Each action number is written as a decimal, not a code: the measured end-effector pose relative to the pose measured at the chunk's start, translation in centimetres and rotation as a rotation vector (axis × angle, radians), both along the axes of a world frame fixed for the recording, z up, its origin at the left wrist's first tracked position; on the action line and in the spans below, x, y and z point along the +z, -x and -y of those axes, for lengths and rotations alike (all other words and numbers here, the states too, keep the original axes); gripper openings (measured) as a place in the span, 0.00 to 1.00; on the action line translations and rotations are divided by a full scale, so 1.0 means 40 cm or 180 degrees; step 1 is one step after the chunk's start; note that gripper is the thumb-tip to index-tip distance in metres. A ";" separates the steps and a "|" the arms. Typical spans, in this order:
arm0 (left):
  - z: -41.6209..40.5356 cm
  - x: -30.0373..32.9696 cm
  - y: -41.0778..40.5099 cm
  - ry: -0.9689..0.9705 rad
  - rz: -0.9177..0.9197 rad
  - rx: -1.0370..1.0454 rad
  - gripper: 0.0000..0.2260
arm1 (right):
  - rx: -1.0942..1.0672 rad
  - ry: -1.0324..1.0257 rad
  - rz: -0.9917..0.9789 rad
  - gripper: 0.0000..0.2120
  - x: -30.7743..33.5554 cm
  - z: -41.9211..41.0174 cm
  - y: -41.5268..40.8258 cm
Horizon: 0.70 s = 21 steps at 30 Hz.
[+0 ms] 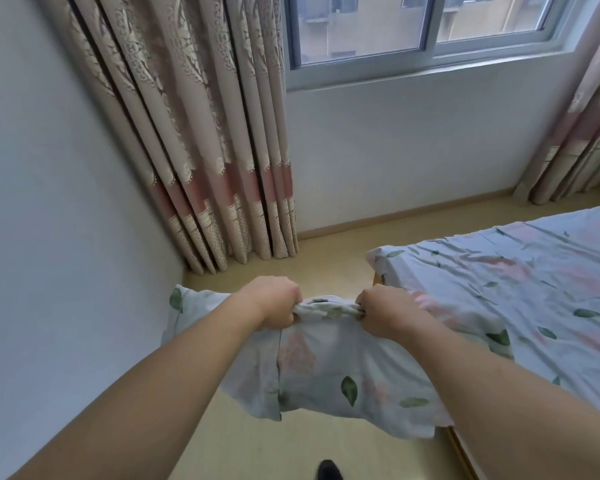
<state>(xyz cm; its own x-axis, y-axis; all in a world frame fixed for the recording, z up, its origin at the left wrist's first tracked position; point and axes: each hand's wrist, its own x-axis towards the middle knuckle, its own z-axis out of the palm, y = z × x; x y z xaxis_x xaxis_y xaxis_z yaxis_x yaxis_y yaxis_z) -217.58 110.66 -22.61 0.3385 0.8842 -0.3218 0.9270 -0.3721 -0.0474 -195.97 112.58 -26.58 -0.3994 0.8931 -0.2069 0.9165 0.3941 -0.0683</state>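
Note:
A pillow in a pale blue case [329, 368] with pink flowers and green leaves hangs in the air over the floor, beside the bed. My left hand [278, 301] grips the bunched top edge of the case, fingers curled into the cloth. My right hand [385, 313] grips the same edge a little to the right. Between the two fists the fabric is gathered into a tight roll.
The bed [520, 289], covered with a matching floral sheet, fills the right side. A patterned beige and pink curtain [222, 150] hangs at the left of the window [413, 32]. White wall stands close on the left. Tan floor [243, 452] lies below, with a dark shoe tip [329, 471].

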 end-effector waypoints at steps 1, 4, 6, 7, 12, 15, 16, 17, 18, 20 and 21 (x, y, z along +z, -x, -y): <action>-0.066 0.010 0.007 -0.0043 0.0002 -0.0034 0.06 | -0.0027 -0.0008 -0.0013 0.06 0.009 -0.063 0.007; -0.253 0.036 0.037 -0.0202 -0.0005 -0.0138 0.06 | -0.0079 -0.0054 -0.0034 0.06 0.038 -0.242 0.031; -0.377 0.037 0.064 -0.0215 -0.0009 -0.0180 0.06 | -0.0108 -0.0046 -0.0023 0.06 0.037 -0.363 0.055; -0.434 0.034 0.076 -0.0212 -0.0014 -0.0190 0.06 | -0.0134 -0.0044 -0.0008 0.05 0.034 -0.418 0.066; -0.739 -0.012 0.134 -0.0150 -0.0003 -0.0317 0.07 | -0.0287 -0.0012 0.0148 0.04 -0.004 -0.707 0.127; -0.930 -0.042 0.176 -0.0118 0.0062 -0.0469 0.05 | -0.0418 0.0058 0.0181 0.06 -0.025 -0.879 0.169; -0.998 -0.044 0.188 -0.0104 0.0070 -0.0530 0.05 | -0.0484 0.0073 0.0190 0.06 -0.025 -0.940 0.180; -1.062 -0.044 0.199 -0.0077 0.0081 -0.0581 0.05 | -0.0549 0.0091 0.0206 0.07 -0.024 -0.997 0.191; -1.124 -0.043 0.209 -0.0048 0.0082 -0.0635 0.05 | -0.0592 0.0114 0.0237 0.07 -0.020 -1.052 0.200; -1.247 -0.035 0.223 -0.0036 0.0095 -0.0721 0.06 | -0.0654 0.0109 0.0265 0.08 -0.005 -1.158 0.215; -1.309 -0.031 0.226 -0.0033 0.0102 -0.0753 0.06 | -0.0721 0.0104 0.0261 0.08 0.004 -1.207 0.218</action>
